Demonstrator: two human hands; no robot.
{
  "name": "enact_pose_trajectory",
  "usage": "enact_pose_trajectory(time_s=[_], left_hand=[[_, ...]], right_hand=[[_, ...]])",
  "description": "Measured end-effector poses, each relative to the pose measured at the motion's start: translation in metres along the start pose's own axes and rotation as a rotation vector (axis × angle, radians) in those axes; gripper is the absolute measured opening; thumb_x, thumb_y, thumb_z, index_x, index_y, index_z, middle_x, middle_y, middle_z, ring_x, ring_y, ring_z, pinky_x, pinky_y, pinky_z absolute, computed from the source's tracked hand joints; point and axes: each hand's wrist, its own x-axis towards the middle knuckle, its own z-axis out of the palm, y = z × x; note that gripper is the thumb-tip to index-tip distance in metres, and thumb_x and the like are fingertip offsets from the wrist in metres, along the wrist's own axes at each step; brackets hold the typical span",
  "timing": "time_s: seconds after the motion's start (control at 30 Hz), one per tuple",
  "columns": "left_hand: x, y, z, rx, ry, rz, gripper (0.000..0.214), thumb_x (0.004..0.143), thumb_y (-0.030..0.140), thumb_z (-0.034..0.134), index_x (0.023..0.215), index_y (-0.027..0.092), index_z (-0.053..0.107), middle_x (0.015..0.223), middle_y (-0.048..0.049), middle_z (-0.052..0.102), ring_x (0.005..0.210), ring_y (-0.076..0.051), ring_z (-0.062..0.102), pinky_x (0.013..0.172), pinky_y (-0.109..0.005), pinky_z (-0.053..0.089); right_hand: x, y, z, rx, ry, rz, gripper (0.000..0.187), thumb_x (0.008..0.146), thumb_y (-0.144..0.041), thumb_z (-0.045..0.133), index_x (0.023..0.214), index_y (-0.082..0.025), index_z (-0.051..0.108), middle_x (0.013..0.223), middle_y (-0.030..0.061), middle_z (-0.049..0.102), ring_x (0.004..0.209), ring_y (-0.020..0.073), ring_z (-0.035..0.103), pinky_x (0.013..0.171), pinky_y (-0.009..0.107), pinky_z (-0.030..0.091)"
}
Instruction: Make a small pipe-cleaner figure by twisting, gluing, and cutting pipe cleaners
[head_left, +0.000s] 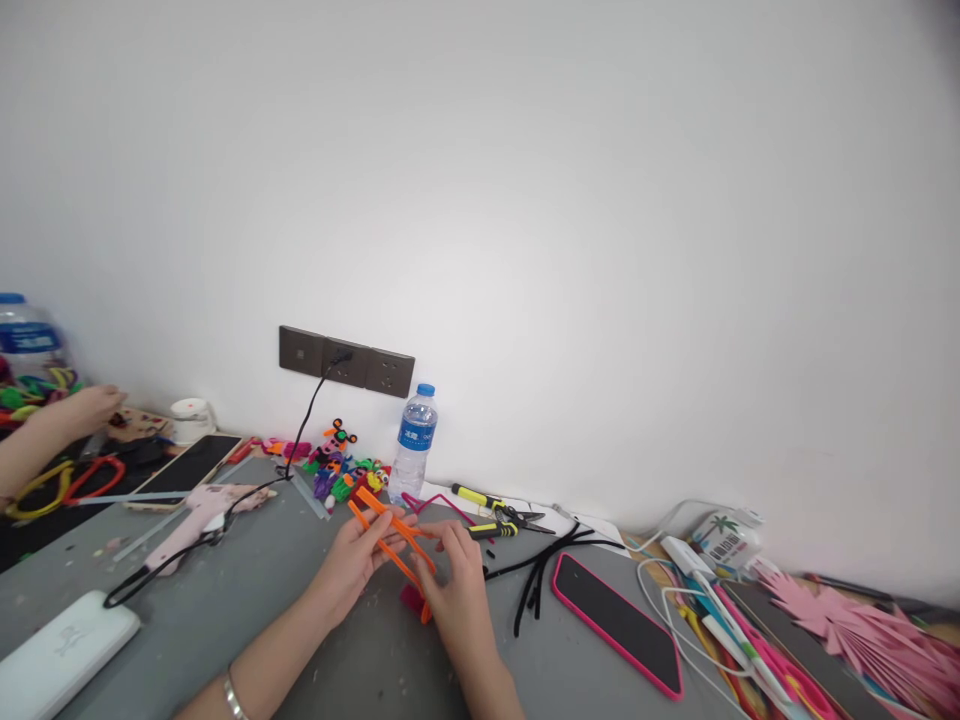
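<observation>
My left hand (pixel 352 562) and my right hand (pixel 454 585) meet low in the middle of the grey table (pixel 225 610). Both are closed on orange pipe cleaners (pixel 386 525), which run up and to the left from my fingers. A small red piece (pixel 411 600) lies on the table just under my hands. A silver bracelet (pixel 234 698) shows on my left wrist.
A water bottle (pixel 414 443), pipe-cleaner figures (pixel 341 465), yellow-handled cutters (pixel 499 520), black pipe cleaners (pixel 536 580), a pink-cased phone (pixel 619 622), a pink glue gun (pixel 199 515) with black cable, a white power bank (pixel 60 655). Another person's hand (pixel 82 410) works at far left. Pink paper shapes (pixel 862 625) lie right.
</observation>
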Motion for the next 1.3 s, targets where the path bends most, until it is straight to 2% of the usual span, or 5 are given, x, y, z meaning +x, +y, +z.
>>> enact_pose_trajectory(time_s=[0.2, 0.43, 0.7, 0.93, 1.3], left_hand=[[-0.003, 0.001, 0.001, 0.013, 0.003, -0.011, 0.013, 0.092, 0.017, 0.053, 0.094, 0.012, 0.064, 0.1, -0.014, 0.075, 0.094, -0.02, 0.071, 0.077, -0.024, 0.057], [-0.004, 0.002, 0.003, 0.037, -0.012, -0.018, 0.011, 0.092, 0.018, 0.054, 0.092, 0.013, 0.063, 0.099, -0.013, 0.075, 0.092, -0.019, 0.071, 0.075, -0.024, 0.057], [-0.003, -0.001, 0.0, 0.04, -0.051, -0.017, 0.013, 0.088, 0.023, 0.06, 0.097, 0.013, 0.062, 0.1, -0.013, 0.074, 0.09, -0.02, 0.072, 0.072, -0.023, 0.057], [-0.009, 0.002, 0.006, 0.069, -0.056, -0.032, 0.017, 0.085, 0.026, 0.064, 0.095, 0.012, 0.064, 0.087, -0.0107, 0.075, 0.071, -0.018, 0.073, 0.062, -0.022, 0.057], [-0.009, 0.002, 0.006, 0.024, -0.048, -0.034, 0.014, 0.08, 0.025, 0.07, 0.085, 0.012, 0.069, 0.066, -0.0008, 0.065, 0.054, -0.011, 0.065, 0.05, -0.018, 0.054]], right_hand=[[0.002, 0.004, 0.001, 0.048, 0.077, 0.043, 0.016, 0.076, -0.011, 0.062, 0.086, -0.023, 0.065, 0.083, 0.0008, 0.068, 0.078, 0.0201, 0.06, 0.074, 0.03, 0.04], [0.005, 0.003, 0.0, 0.397, 0.096, 0.243, 0.006, 0.077, -0.021, 0.063, 0.08, -0.02, 0.067, 0.081, 0.0036, 0.069, 0.078, 0.0208, 0.062, 0.072, 0.029, 0.044], [0.006, 0.004, 0.007, 0.877, 0.128, 0.432, 0.027, 0.069, -0.041, 0.074, 0.082, -0.017, 0.072, 0.086, 0.0079, 0.072, 0.081, 0.023, 0.064, 0.073, 0.033, 0.05], [0.005, 0.015, 0.013, 0.953, 0.252, 0.551, 0.032, 0.063, -0.044, 0.078, 0.08, -0.017, 0.075, 0.075, 0.0034, 0.068, 0.063, 0.0144, 0.053, 0.063, 0.027, 0.046], [0.007, 0.009, 0.01, 1.134, 0.194, 0.591, 0.03, 0.058, -0.041, 0.082, 0.076, -0.018, 0.074, 0.078, 0.0051, 0.072, 0.079, 0.02, 0.063, 0.076, 0.031, 0.048]])
